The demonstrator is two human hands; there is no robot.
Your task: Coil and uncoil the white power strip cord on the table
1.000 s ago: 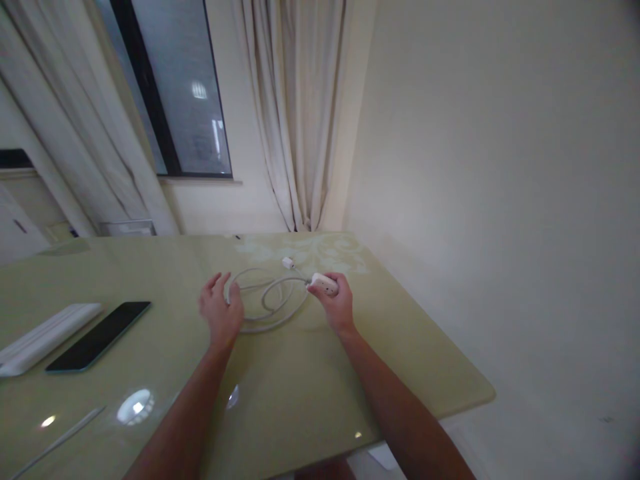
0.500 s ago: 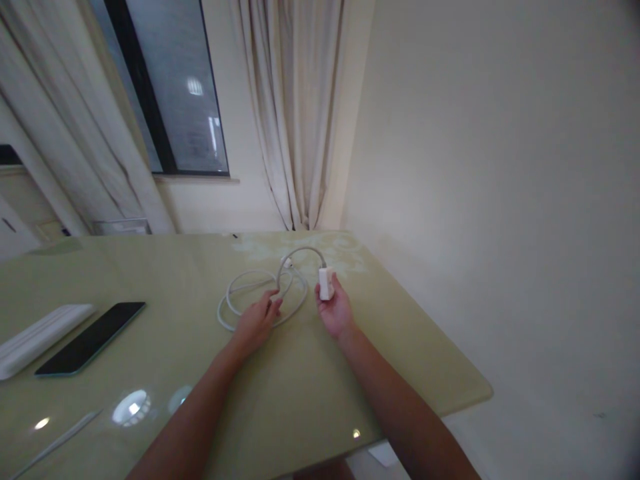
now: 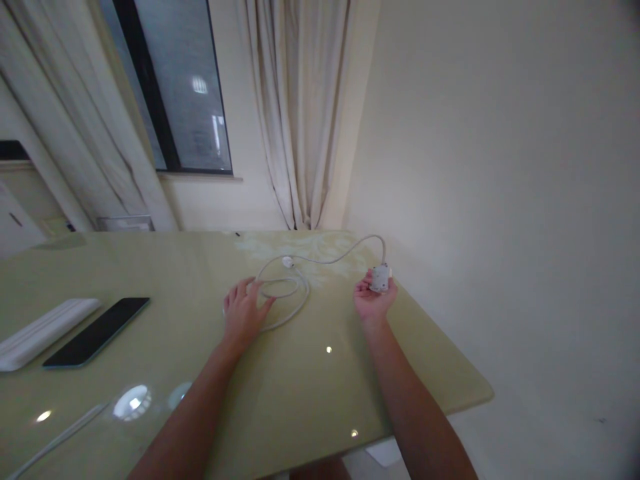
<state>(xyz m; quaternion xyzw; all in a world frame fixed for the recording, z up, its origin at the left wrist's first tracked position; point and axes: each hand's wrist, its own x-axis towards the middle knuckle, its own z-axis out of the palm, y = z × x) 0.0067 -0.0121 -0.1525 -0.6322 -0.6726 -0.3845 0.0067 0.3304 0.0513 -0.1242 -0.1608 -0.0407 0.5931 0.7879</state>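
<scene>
My right hand (image 3: 373,304) is closed around a small white block (image 3: 380,277) at one end of a white cable, holding it above the right side of the table. From the block's top the cable (image 3: 347,254) arches up and runs left into loose loops on the tabletop. My left hand (image 3: 243,312) lies over the left part of these loops, fingers spread, hiding some of the cord; whether it presses on the cord I cannot tell. Behind the loops sits a small white end piece (image 3: 288,262), too small to make out clearly.
The glossy pale green table (image 3: 300,400) has its right edge near a bare wall. Off to the left lie a black flat slab (image 3: 97,333) with a teal edge and a long white case (image 3: 47,333). Another white cord (image 3: 60,437) is at the front left. Curtains hang behind.
My right hand has moved right with the white block and turned it, drawing the cable out longer. My left hand has let go of the cable, shifted slightly left and spread its fingers.
</scene>
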